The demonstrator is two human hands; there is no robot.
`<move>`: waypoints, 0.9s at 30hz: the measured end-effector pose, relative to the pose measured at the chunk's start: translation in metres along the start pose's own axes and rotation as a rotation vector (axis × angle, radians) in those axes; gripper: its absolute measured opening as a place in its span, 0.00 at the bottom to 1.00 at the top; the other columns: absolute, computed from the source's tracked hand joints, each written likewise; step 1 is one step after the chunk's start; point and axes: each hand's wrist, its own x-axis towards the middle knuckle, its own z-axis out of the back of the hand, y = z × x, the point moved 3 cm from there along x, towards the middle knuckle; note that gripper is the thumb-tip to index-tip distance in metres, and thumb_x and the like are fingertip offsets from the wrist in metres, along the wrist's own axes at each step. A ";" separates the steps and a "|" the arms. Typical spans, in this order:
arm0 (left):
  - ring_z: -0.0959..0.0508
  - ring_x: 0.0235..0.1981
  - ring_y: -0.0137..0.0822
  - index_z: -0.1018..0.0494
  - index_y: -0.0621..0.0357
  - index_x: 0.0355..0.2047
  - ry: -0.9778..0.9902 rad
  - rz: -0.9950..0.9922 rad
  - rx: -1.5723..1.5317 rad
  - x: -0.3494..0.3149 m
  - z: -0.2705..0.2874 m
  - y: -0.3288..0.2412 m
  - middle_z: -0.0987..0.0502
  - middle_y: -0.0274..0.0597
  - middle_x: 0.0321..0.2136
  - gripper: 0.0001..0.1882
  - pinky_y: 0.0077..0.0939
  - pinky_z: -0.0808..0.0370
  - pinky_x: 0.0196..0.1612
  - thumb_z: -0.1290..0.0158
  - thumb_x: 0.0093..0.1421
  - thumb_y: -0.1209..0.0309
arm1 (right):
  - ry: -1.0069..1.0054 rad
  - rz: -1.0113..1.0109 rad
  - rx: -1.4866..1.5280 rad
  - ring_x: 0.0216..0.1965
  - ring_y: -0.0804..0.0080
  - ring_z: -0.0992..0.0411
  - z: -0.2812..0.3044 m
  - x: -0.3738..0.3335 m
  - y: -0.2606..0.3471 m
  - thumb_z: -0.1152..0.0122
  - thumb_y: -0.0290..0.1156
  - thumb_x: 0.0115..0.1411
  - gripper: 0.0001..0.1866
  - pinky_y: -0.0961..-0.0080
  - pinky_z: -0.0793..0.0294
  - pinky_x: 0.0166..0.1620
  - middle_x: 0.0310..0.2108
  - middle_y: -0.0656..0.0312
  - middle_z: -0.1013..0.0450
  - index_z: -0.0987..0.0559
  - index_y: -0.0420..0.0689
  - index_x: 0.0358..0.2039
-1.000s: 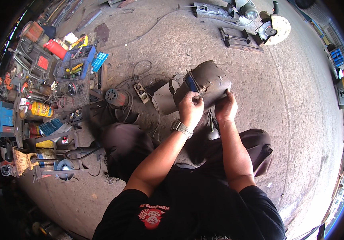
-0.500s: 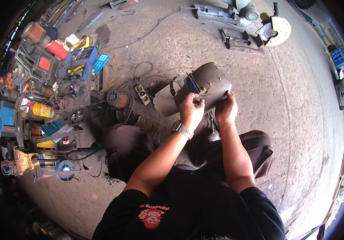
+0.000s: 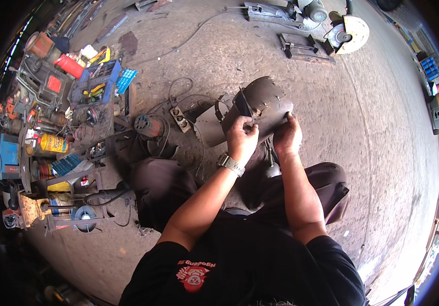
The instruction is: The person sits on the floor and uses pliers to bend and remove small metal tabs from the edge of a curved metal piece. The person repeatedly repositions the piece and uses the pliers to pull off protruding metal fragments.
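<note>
Concrete floor, grey, scuffed, across the frame. Upper left: open blue toolbox filled with hand tools; red container beside it. Far left: yellow tin and blue box, among crowded metal parts. Left of centre: red-and-grey power tool; just right of it, multi-socket power strip, with loose dark cable around both. Upper right: cutting machine with pale round guard; beside it, flat steel fixture. Lower centre: two dark-trousered knees, one on each side of the forearms.

Principal item: welding mask, at centre, raised in both hands between the power strip and the bare floor to the right. Curved shell, dull brownish grey; upper edge ragged; pale flecks and small breaks along the front; narrow dark plate projecting at the window. Left hand, metal watch at wrist: thumb and fingers pinched at the window side. Right hand: fingers gripping the lower right edge. Hands apart, both closed on the mask.
</note>
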 end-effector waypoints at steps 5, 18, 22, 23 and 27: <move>0.28 0.20 0.23 0.24 0.58 0.38 -0.006 0.015 -0.006 0.000 0.003 0.004 0.25 0.30 0.19 0.09 0.24 0.29 0.25 0.37 0.57 0.76 | -0.055 0.004 -0.035 0.31 0.78 0.33 -0.020 -0.016 0.007 0.45 0.32 0.65 0.05 0.78 0.33 0.37 0.29 0.69 0.30 0.24 0.47 0.37; 0.26 0.21 0.22 0.25 0.58 0.37 -0.016 0.416 -0.677 0.014 0.015 0.031 0.23 0.35 0.26 0.04 0.14 0.28 0.22 0.47 0.64 0.81 | -0.183 0.064 -0.167 0.36 0.73 0.29 -0.019 -0.018 0.008 0.42 0.33 0.64 0.11 0.74 0.29 0.41 0.34 0.63 0.27 0.23 0.42 0.44; 0.29 0.18 0.21 0.23 0.58 0.34 -0.046 0.458 -0.741 0.044 0.046 0.028 0.24 0.32 0.23 0.02 0.14 0.35 0.19 0.45 0.63 0.77 | -0.365 0.033 -0.352 0.62 0.57 0.34 0.000 -0.017 -0.001 0.41 0.38 0.65 0.35 0.65 0.38 0.64 0.63 0.46 0.34 0.40 0.35 0.68; 0.29 0.18 0.21 0.22 0.58 0.33 -0.022 0.467 -0.741 0.054 0.055 0.028 0.24 0.32 0.22 0.02 0.14 0.36 0.19 0.44 0.63 0.77 | -0.281 -0.003 -0.359 0.67 0.54 0.40 0.024 -0.002 -0.015 0.42 0.39 0.66 0.39 0.64 0.43 0.68 0.67 0.43 0.40 0.46 0.35 0.70; 0.33 0.18 0.23 0.22 0.62 0.37 0.053 0.515 -0.744 0.090 0.094 0.022 0.27 0.33 0.21 0.05 0.17 0.40 0.20 0.46 0.64 0.73 | -0.398 -0.100 -0.738 0.62 0.49 0.34 0.047 0.003 -0.055 0.45 0.39 0.67 0.33 0.62 0.37 0.63 0.62 0.39 0.34 0.39 0.33 0.66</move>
